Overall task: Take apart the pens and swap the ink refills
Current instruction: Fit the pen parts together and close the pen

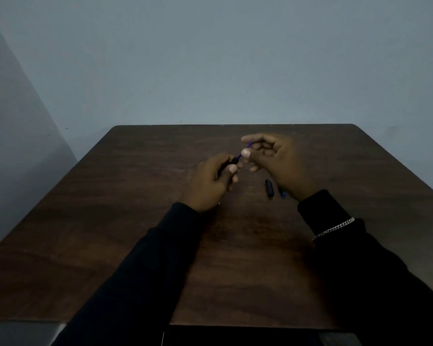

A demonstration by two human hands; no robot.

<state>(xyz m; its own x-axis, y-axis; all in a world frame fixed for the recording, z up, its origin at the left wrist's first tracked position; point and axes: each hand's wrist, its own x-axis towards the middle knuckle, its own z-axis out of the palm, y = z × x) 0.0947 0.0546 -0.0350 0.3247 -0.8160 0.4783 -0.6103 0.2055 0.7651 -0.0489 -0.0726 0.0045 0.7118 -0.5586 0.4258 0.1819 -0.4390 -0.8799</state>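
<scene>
Both hands up over the middle of the dark wood worktop [135,221]. Left hand [210,182] closed around a black pen barrel [231,163]. Right hand [273,158] pinches a thin blue refill [245,149] between thumb and forefinger; refill's near end sits at the barrel mouth. On the worktop just near the right hand: a black pen piece [269,188], and beside it a blue bit [282,193], mostly hidden by the wrist. Chain bracelet [333,229] on right sleeve.
</scene>
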